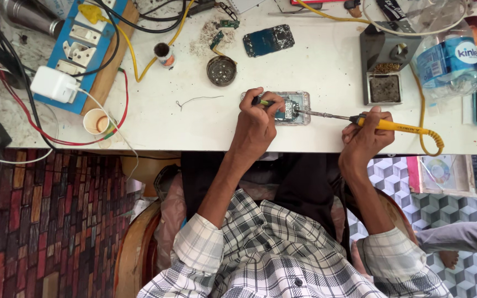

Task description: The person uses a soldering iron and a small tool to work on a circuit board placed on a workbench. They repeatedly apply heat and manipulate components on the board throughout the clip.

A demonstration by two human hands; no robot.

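- A white table (pixel 316 72) fills the upper half of the frame, and clutter rings the work spot.
- At upper left lies a blue power strip (pixel 84 44) with a white charger (pixel 53 84) plugged in; red, black and yellow wires trail round it.
- A paper cup (pixel 97 121) stands at the table's near edge, left of centre.
- A round tin (pixel 221 70) and a loose blue circuit board (pixel 268 40) lie just above the work spot.
- At upper right stand a grey iron stand (pixel 383 66) and a plastic bottle (pixel 448 63).
- The open phone (pixel 289 107) lies flat at centre, near the table's front edge.
- The left hand (pixel 258 124) is closed round a small green-handled tool (pixel 263 102) and rests on the phone's left end, covering part of it.
- The right hand (pixel 366 138), to the right of the phone and apart from it, grips a yellow soldering iron (pixel 398 126); its metal tip reaches left onto the phone's inside, beside the left hand's tool.
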